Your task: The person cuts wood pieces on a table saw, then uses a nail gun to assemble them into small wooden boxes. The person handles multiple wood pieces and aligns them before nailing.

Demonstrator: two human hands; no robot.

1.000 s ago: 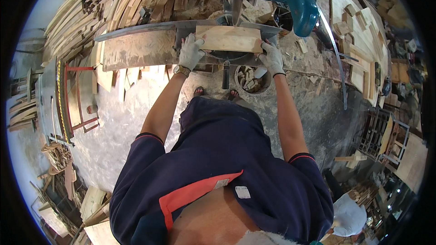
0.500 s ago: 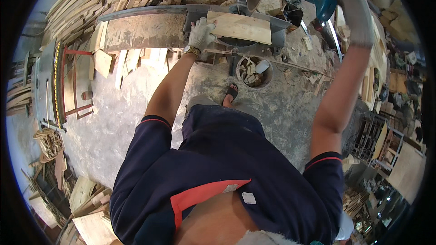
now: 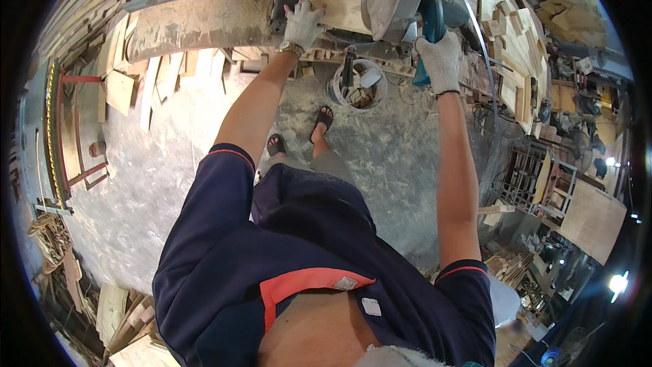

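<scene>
1. Saw: serves as the reference for all positions; it stands in front of me and carries a rounded grey guard and a teal handle
2. Board: flat, pale wood, lying on the base of the saw; its left end projects to the left of the saw's guard, and its right end is hidden behind that guard
3. Left hand: gloved, laid over the left end of the board, to the left of the saw's guard; my fingers are slightly apart, and I cannot tell whether my thumb clamps the board
4. Right hand: gloved, wrapped around the handle on the side of the saw nearest me, to the right of the board
5. Wristwatch: worn on my left wrist, left of the saw and nearer to me
6. Table: long and dusty, extending to the left of the saw
7. Bucket: pale and round, nearer to me than the saw and slightly to its left; it contains wood offcuts and a white item
8. Sandals: dark, worn on my feet, nearer to me than the saw; my right foot is closer to the saw than my left
9. Wood strips: piled well to the left of the saw
10. Wood blocks: to the right of the saw
</scene>
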